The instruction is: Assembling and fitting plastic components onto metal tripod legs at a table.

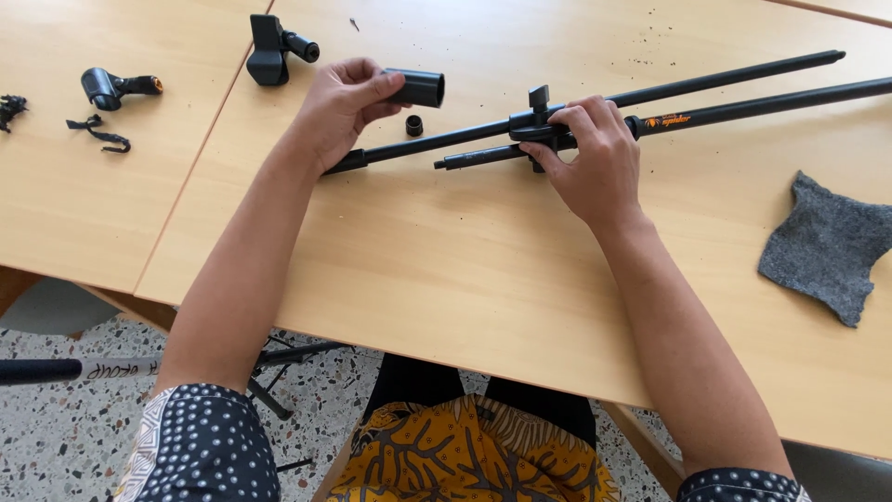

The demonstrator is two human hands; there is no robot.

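Observation:
Two long black stand tubes (725, 79) lie across the wooden table (446, 279), joined at a black clamp with a knob (539, 98). My right hand (595, 158) grips the clamp joint where the tubes cross. My left hand (344, 102) holds a short black cylindrical sleeve (418, 88) just above the table, left of the clamp, and rests over the end of one tube. A small black ring (414, 125) lies on the table below the sleeve.
A black clip part (274, 48) sits at the far edge. A second black clip with an orange end (116, 86) and black straps (100, 135) lie on the neighbouring table at left. A grey felt cloth (827, 246) lies at right. Another stand lies on the floor (84, 370).

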